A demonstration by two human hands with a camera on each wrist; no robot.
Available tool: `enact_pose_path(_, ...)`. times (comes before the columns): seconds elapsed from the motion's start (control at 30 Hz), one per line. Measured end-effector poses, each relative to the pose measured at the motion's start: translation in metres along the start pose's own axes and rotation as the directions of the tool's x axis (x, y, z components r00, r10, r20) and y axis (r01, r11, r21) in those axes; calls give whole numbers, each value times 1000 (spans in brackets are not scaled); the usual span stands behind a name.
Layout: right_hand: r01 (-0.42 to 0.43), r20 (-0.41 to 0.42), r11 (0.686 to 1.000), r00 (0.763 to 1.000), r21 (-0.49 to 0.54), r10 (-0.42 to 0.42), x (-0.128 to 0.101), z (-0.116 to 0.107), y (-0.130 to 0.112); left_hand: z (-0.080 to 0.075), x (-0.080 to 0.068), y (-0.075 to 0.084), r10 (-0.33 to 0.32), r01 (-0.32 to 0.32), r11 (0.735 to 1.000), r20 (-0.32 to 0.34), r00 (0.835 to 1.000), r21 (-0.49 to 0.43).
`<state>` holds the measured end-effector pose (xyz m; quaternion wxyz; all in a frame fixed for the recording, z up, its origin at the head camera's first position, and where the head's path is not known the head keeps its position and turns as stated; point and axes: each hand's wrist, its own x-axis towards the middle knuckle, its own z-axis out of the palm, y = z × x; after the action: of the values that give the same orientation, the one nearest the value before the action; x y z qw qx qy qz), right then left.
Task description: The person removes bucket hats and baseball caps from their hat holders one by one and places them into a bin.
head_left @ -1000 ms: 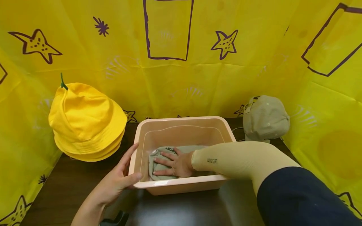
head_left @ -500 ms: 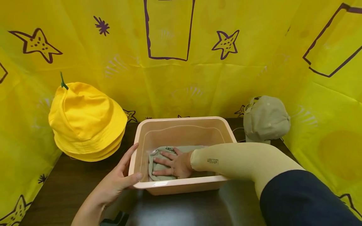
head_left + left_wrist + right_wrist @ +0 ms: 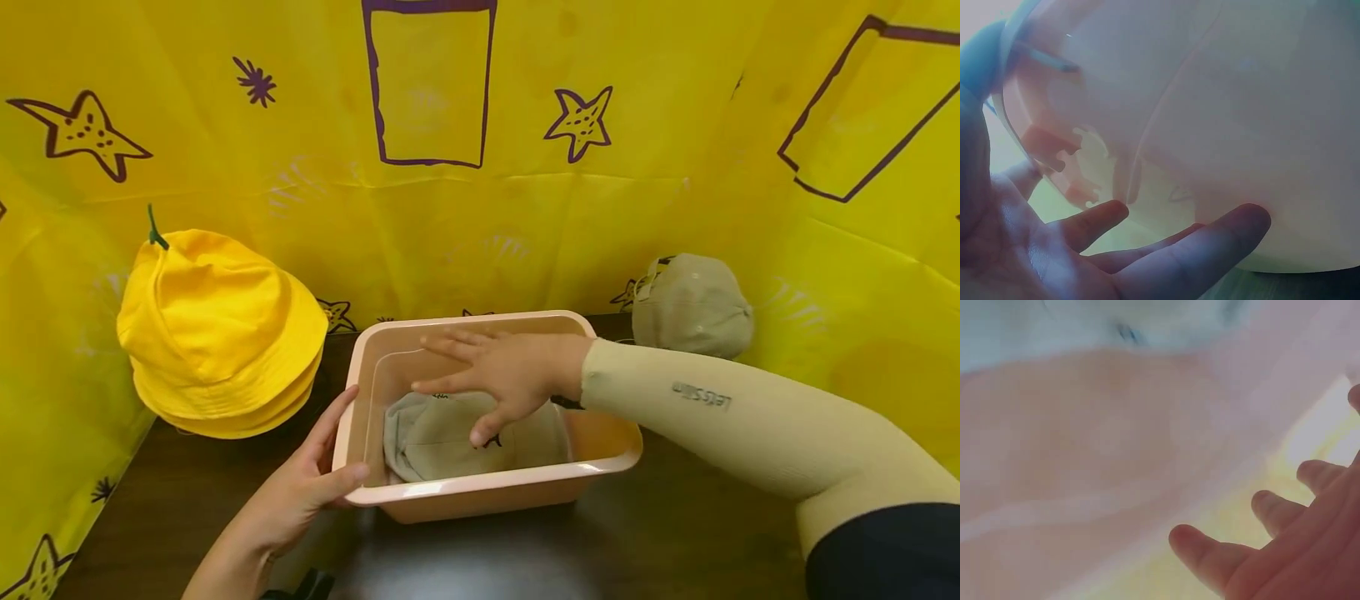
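A pale pink plastic basin (image 3: 480,503) stands on the dark table in the head view. My left hand (image 3: 311,479) grips its left rim, thumb over the edge and fingers on the outside; the left wrist view shows those fingers (image 3: 1210,250) against the basin wall. Inside the basin lies a flattened grey-green cap (image 3: 442,442) with dark markings, partly covered from view by my right hand (image 3: 517,375). That hand hovers over the basin, fingers spread, holding nothing. Blurred basin wall and outstretched fingers (image 3: 1210,550) fill the right wrist view.
A stack of yellow bucket hats (image 3: 217,333) with a green stem on top stands left of the basin. Another grey-green cap (image 3: 693,308) sits at the back right, behind my right arm. Yellow printed cloth (image 3: 615,217) encloses the back and sides.
My right hand has lifted off the cap on the basin floor and risen, uncovering more of the cap. My left hand keeps its grip on the rim. The head view has shifted slightly.
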<state>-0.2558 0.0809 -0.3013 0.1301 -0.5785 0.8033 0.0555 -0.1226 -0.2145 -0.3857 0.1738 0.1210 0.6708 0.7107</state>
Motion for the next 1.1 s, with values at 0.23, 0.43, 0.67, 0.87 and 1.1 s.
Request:
enact_pose_path(0.23,-106,-390,978,905,177,168,-95,-23,27,0,0,-1,7,-7,1000,-3,1000,1)
enact_pose_path(0.43,-150,-671,918,642,367,372,-170,-3,40,0,0,-2,14,-14,1000,-5,1000,-3)
enact_pose_path(0.67,-206,-636,722,356,661,684,-231,41,41,1,0,-3,18,-18,1000,3,1000,-18)
enact_pose_path(0.87,-329,-386,432,199,840,901,-259,70,43,2,0,-3,29,-29,999,1,1000,-17)
enact_pose_path(1.1,-224,-160,202,194,953,968,-271,90,52,2,-1,-3,35,-35,999,0,999,-18)
